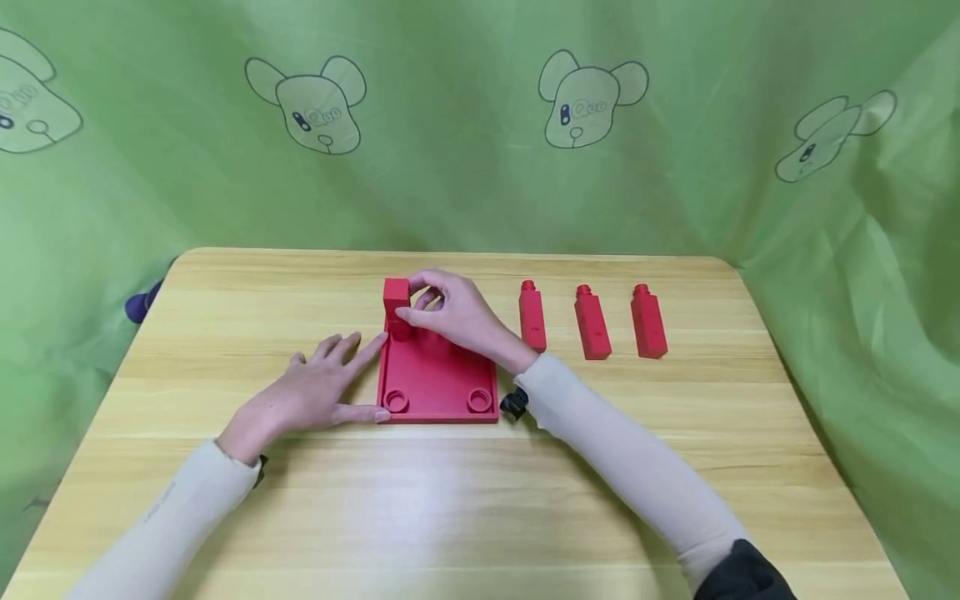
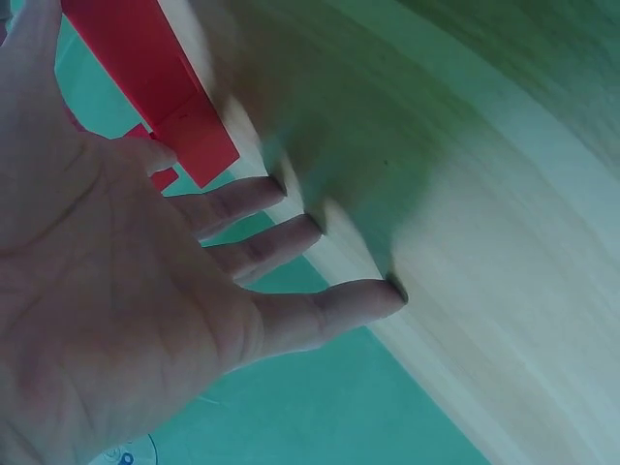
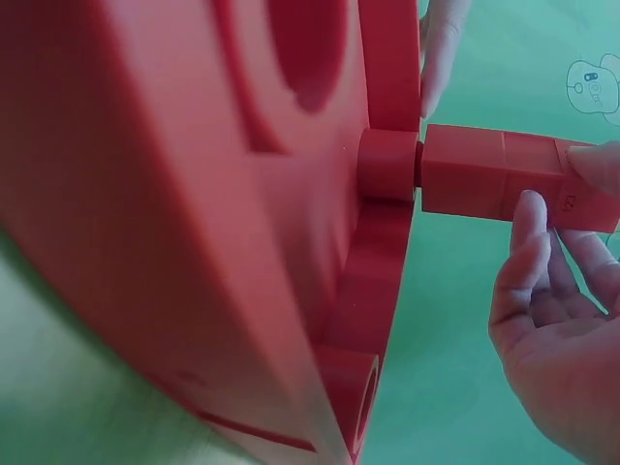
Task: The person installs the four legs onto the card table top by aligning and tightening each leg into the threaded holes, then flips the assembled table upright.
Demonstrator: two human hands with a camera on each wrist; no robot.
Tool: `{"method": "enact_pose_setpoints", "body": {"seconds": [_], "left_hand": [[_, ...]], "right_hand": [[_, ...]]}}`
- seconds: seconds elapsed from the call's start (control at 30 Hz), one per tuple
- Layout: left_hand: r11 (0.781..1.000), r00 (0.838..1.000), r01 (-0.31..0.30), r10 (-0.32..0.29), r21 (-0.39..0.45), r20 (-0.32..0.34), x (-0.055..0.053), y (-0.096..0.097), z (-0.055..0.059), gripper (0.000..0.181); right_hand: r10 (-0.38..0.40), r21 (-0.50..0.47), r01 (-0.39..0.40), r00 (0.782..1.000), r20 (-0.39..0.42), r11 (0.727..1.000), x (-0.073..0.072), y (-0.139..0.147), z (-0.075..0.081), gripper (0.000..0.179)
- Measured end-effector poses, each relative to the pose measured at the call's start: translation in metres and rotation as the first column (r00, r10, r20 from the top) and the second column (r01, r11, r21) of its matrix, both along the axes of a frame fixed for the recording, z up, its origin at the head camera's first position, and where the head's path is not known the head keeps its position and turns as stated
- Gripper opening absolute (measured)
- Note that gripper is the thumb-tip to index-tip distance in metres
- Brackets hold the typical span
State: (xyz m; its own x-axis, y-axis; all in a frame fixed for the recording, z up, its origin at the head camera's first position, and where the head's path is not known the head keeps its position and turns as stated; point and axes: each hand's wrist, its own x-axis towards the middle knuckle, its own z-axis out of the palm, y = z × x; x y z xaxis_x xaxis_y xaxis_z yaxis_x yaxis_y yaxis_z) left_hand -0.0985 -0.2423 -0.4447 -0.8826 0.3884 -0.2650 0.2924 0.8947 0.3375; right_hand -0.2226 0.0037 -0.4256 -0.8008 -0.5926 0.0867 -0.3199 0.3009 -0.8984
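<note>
A red square leg [image 1: 396, 296] stands upright at the back left corner of a red tray-like tabletop [image 1: 442, 379] with raised edges. My right hand [image 1: 457, 312] pinches this leg between thumb and fingers, near its upper part. In the right wrist view the leg [image 3: 470, 172] lines up with a round corner socket [image 3: 387, 165], and a thin dark gap shows between them. My left hand [image 1: 311, 392] lies spread at the tabletop's left side, index fingertip by the back left edge and thumb at the front left corner. Two round sockets show along the front, the left one [image 1: 396, 402] nearest my thumb.
Three more red legs lie in a row to the right: a near one [image 1: 532, 321], a middle one [image 1: 592, 325] and a far one [image 1: 648, 323], each with a threaded end pointing back. All rest on a wooden table [image 1: 420, 508]. A green curtain [image 1: 465, 183] hangs behind.
</note>
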Motion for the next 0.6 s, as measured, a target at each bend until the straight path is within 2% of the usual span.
{"method": "enact_pose_setpoints", "body": {"seconds": [0.2,0.33,0.43,0.6], "left_hand": [[1.000,1.000,0.008,-0.008,-0.016,-0.018,-0.0005,-0.0006,-0.0012,0.113],[1.000,1.000,0.007,-0.008,-0.017,-0.013,-0.0005,-0.0006,-0.0022,0.113],[1.000,1.000,0.008,-0.009,-0.021,-0.010,-0.0006,-0.0006,-0.0028,0.114],[0.999,1.000,0.012,-0.013,-0.032,-0.015,-0.0011,-0.0006,-0.0035,0.115]], "right_hand": [[0.000,0.013,0.001,0.998,-0.061,1.000,-0.0009,-0.0018,-0.0010,0.040],[0.005,0.013,-0.004,0.998,-0.055,1.000,-0.0026,-0.0033,-0.0027,0.045],[0.011,0.009,-0.011,0.999,-0.043,1.000,-0.0040,-0.0042,-0.0044,0.043],[0.006,0.027,-0.003,0.996,-0.090,1.000,-0.0050,-0.0051,-0.0057,0.044]]}}
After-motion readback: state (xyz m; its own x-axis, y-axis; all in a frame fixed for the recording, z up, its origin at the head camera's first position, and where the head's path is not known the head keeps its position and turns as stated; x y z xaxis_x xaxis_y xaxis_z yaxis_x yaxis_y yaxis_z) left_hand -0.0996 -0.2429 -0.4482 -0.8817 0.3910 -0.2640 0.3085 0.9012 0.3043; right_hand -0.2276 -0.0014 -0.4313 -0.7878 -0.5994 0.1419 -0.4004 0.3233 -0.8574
